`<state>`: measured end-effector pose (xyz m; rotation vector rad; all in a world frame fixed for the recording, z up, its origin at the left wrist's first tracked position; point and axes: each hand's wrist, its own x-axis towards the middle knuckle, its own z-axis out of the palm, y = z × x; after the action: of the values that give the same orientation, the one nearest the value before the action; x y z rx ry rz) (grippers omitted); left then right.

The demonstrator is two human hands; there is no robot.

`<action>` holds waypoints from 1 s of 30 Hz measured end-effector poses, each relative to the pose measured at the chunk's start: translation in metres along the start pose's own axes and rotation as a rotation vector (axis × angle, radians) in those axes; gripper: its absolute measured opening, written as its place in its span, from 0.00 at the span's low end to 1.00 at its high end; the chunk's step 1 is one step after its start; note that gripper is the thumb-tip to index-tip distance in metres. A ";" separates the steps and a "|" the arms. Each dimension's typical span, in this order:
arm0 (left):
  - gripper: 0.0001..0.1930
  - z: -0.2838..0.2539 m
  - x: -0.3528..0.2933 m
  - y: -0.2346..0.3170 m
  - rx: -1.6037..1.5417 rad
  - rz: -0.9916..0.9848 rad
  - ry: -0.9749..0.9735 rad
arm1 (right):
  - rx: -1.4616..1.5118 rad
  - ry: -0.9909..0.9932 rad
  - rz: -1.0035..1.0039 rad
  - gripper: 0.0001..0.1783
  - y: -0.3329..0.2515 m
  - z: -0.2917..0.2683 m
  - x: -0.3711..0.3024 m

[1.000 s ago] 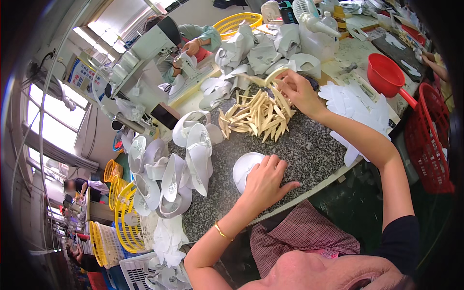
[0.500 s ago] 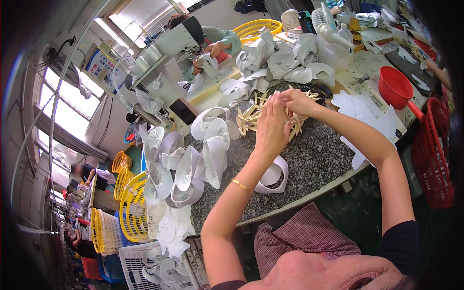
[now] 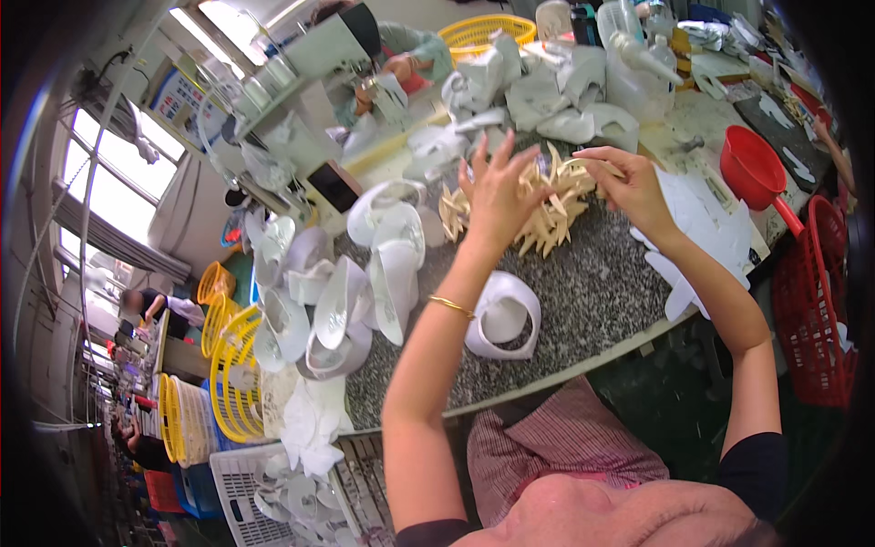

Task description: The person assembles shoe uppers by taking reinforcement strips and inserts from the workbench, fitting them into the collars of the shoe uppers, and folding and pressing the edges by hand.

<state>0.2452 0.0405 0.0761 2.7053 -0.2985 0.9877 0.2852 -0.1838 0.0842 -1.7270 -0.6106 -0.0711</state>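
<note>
A heap of thin, curved, beige pointed strips (image 3: 551, 219) lies on the speckled dark stone tabletop (image 3: 583, 301). Over the left part of this heap is my left hand (image 3: 499, 191), open with its fingers spread. At the heap's right edge my right hand (image 3: 638, 187) pinches one beige strip (image 3: 597, 164) between thumb and fingers. Closer to me, just right of my left forearm, a single white shoe upper (image 3: 532, 319) rests on the stone. More white shoe uppers (image 3: 396, 283) stand clustered to the left of that forearm.
Behind the heap are piled white pieces (image 3: 538, 96) and a translucent jug (image 3: 638, 87). Flat white cut pieces (image 3: 697, 228) lie to the right, near a red dipper (image 3: 752, 169). A red basket (image 3: 811, 310) stands beyond the table edge. A co-worker's hand (image 3: 401, 68) is by a sewing machine.
My hands, close together over the heap before, have parted. The left has spread its fingers; the right has moved rightward with a beige strip in its pinch. The whole view has shifted slightly.
</note>
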 end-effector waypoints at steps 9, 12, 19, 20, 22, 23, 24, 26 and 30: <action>0.20 -0.116 -0.100 0.026 -0.295 -0.359 -0.231 | 0.243 -0.231 0.136 0.15 0.021 0.000 -0.100; 0.22 -0.129 -0.143 0.052 -0.426 -0.392 -0.307 | 0.350 -0.246 0.171 0.16 0.016 0.013 -0.120; 0.12 -0.103 -0.184 0.063 -0.478 -0.223 -0.339 | 0.277 -0.547 -0.079 0.09 -0.004 0.059 -0.151; 0.12 -0.104 -0.186 0.062 -0.479 -0.226 -0.336 | 0.289 -0.568 -0.055 0.09 -0.006 0.064 -0.153; 0.14 -0.107 -0.186 0.057 -0.547 -0.232 -0.343 | 0.292 -0.543 -0.004 0.11 -0.010 0.071 -0.154; 0.15 -0.108 -0.185 0.056 -0.572 -0.221 -0.333 | 0.299 -0.512 0.050 0.12 -0.011 0.074 -0.154; 0.15 -0.110 -0.185 0.055 -0.572 -0.218 -0.329 | 0.295 -0.512 0.046 0.12 -0.012 0.077 -0.153; 0.15 -0.113 -0.185 0.053 -0.582 -0.233 -0.378 | 0.402 -0.472 0.115 0.17 -0.013 0.082 -0.150; 0.15 -0.114 -0.186 0.053 -0.595 -0.251 -0.380 | 0.348 -0.481 0.068 0.20 -0.015 0.085 -0.147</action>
<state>0.0221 0.0438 0.0475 2.2768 -0.2588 0.2477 0.1292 -0.1556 0.0218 -1.4235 -0.8571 0.4851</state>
